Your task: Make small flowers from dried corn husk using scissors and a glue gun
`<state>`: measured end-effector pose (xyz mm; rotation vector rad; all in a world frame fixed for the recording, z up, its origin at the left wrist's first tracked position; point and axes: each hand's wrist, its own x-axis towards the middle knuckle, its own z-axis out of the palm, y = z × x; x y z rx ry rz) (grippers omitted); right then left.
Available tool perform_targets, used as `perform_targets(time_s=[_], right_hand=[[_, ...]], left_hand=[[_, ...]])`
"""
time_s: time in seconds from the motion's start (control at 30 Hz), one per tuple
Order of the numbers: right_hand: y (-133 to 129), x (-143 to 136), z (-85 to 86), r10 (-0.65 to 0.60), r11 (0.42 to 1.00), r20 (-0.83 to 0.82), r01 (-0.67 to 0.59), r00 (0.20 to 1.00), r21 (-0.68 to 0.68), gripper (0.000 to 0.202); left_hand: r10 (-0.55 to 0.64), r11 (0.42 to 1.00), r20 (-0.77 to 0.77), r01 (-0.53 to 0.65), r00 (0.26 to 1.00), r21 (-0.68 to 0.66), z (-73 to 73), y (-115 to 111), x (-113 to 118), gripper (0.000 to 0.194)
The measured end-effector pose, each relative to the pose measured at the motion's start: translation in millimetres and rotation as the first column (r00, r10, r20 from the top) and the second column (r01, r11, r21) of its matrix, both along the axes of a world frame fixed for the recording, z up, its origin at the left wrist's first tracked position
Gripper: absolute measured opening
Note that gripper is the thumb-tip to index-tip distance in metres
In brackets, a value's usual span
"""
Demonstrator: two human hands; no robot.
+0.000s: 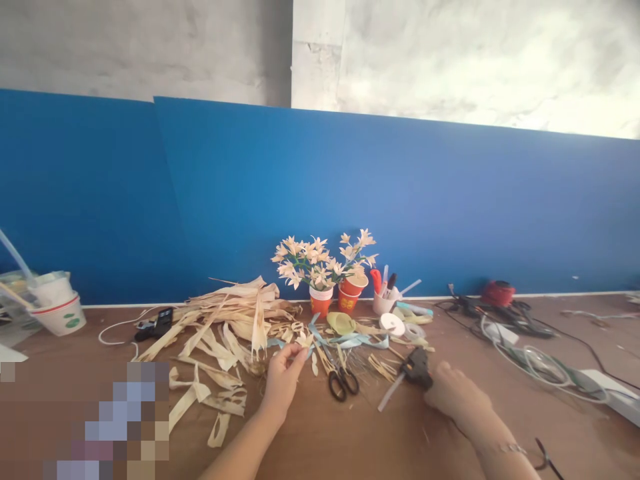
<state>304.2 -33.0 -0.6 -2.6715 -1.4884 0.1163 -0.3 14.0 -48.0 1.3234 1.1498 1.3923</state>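
Between the fingertips of my left hand (284, 377) is a small pale husk flower (304, 339), pinched above the table. My right hand (459, 395), somewhat blurred, is closed at a black hot glue gun (418, 367); its fingers are partly hidden. A translucent glue stick (391, 392) sticks out of the gun toward the lower left. Scissors with black handles (344, 384) lie between my hands. Beyond them, pale flowers (311, 257) on green stems stand in orange paper cups (321, 304). Dried corn husks (235, 307) are heaped left of my left hand.
A white cup of pens (384, 304) stands behind a white tape roll (392, 325). Cables (540, 363) and a red object (498, 293) lie at the right. A white paper cup (61, 316) stands far left. A blue partition (400, 193) borders the table's back.
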Motion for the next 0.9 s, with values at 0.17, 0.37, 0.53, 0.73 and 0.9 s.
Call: perform_targets(time_s=[0.17,0.37,0.53,0.73,0.9], right_hand=[[-3,-14,-4.2,-0.020,0.997,-0.055,0.017,0.998,-0.070,0.029],[-2,-16,11.0,-0.009,0.987,-0.014,0.011,1.000,0.158,0.025],[10,-43,23.6,0.378,0.819,-0.273,-0.182,0.885,0.544,0.025],[14,-118,11.8,0.797,0.564,-0.320,-0.439,0.513,0.700,0.016],[14,-143,-15.0,0.888,0.399,-0.184,-0.507,0.421,0.764,0.006]], left_hand=[[0.005,1.000,-0.027,-0.005,1.000,-0.001,0.2,-1,-1,0.032],[0.018,1.000,-0.050,-0.017,0.999,0.013,-2.1,1,-1,0.029],[0.031,0.999,-0.066,-0.030,0.997,0.014,-0.1,0,0,0.030],[0.082,0.996,-0.103,-0.077,0.991,0.051,-4.2,2,-2,0.029],[0.101,0.992,-0.153,-0.088,0.983,0.092,-6.3,3,-3,0.028]])
